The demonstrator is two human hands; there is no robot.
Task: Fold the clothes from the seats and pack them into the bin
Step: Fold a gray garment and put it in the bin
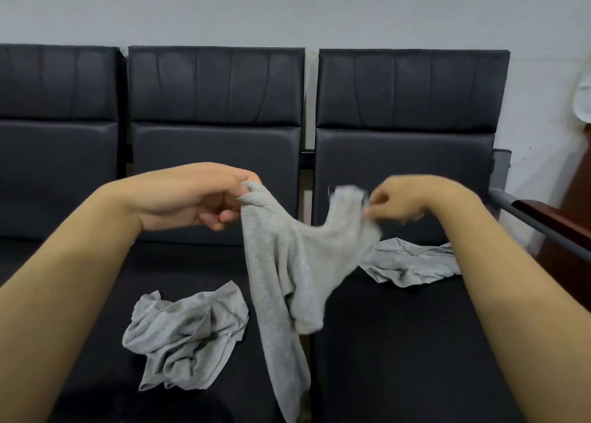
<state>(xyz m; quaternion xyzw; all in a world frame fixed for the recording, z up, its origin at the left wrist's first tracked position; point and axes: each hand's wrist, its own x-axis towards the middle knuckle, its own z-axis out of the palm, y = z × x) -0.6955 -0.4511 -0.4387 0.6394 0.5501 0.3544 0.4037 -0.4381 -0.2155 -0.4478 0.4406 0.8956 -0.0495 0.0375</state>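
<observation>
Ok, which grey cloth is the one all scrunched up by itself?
Find the row of black seats along the wall, then the middle seat's cushion. The crumpled grey garment lies there, at its front. Unlike the grey garment held up by both hands and the flatter one on the right seat, it is bunched up and nobody touches it.

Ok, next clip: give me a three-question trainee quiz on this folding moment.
1. True or false: both hands grip the same grey garment.
2. How many grey garments lie loose on the seats? A) one B) two C) three
3. Fill in: the crumpled garment lies on the ___ seat.

Key: 1 true: left hand and right hand hold it up. 2 B: the crumpled one, plus another on the right seat. 3 middle.
</observation>
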